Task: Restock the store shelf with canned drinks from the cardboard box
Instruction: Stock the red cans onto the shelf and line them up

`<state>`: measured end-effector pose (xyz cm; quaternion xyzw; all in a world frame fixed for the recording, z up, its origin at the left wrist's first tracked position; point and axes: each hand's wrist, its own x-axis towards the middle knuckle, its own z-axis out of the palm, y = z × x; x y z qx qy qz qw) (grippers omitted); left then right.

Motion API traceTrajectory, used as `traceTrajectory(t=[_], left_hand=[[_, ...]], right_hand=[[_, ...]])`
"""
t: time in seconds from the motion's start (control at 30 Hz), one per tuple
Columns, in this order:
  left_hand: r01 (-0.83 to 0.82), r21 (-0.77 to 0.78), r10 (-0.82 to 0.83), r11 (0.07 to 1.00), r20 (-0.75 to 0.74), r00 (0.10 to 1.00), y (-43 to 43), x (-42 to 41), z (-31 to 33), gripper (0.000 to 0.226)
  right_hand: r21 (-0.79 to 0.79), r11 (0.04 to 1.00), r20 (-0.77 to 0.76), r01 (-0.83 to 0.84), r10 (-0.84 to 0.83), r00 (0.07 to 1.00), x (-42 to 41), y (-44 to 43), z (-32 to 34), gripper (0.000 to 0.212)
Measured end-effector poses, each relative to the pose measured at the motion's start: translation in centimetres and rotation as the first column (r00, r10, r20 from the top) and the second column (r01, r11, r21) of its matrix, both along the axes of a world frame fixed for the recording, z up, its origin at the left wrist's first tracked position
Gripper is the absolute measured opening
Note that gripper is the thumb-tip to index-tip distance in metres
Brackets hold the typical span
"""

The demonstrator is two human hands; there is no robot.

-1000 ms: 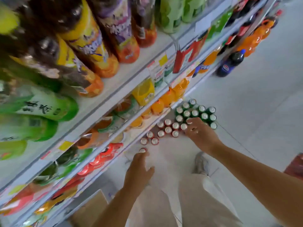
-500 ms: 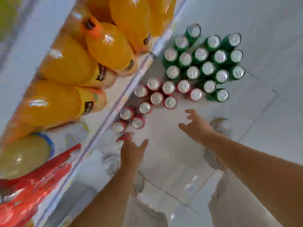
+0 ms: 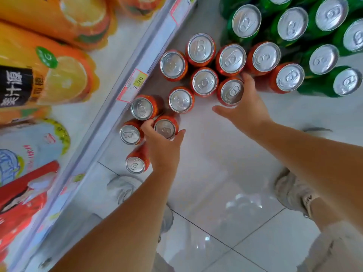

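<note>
Several red cans stand upright on the white tiled floor beside the shelf's front edge (image 3: 110,122). My left hand (image 3: 163,146) grips one red can (image 3: 165,128) near the shelf, fingers and thumb curled round its sides. My right hand (image 3: 245,108) wraps round another red can (image 3: 231,92) at the front of the red group. Several green cans (image 3: 290,24) stand packed together at the upper right. No cardboard box is in view.
Large orange juice bottles (image 3: 49,75) lie along the shelf at left, with a yellow price tag (image 3: 137,83) on its rail. My shoes (image 3: 292,191) and beige trousers show at the bottom right. Glossy floor tiles spread below the cans.
The camera has dropped much closer to the floor. Both hands reached forward and closed round red cans; earlier they hovered open just short of them.
</note>
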<state>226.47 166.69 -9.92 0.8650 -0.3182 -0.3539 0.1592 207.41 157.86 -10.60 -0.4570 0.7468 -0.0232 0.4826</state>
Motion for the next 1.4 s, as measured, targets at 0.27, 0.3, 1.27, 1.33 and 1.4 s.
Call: traceTrajectory(t=[0.27,0.3,1.27,1.33,1.4], left_hand=[[0.050,-0.025,-0.050,0.998,-0.018,0.999,-0.8,-0.6,3.5,0.066],[0.052,-0.030,-0.053,0.998,-0.027,0.998,-0.7,-0.7,5.3,0.066],[-0.118,-0.919,-0.102,0.376,-0.167,0.981,-0.3,7.4,93.7,0.063],[-0.177,-0.939,-0.050,0.295,-0.200,0.979,1.4,9.3,95.3,0.063],[-0.211,-0.950,-0.005,0.230,-0.218,0.976,3.2,11.4,96.4,0.059]], right_hand=[[-0.005,1.000,-0.169,-0.024,0.023,0.985,0.2,0.1,4.2,0.067],[-0.003,1.000,-0.157,0.001,-0.001,0.988,0.0,0.5,6.0,0.065],[-0.796,0.605,0.403,-0.021,0.556,0.727,8.1,-3.1,94.1,0.052],[-0.843,0.538,0.386,-0.017,0.626,0.677,10.3,-2.5,96.7,0.054],[-0.872,0.489,0.367,-0.021,0.681,0.634,12.7,-2.1,98.6,0.053]])
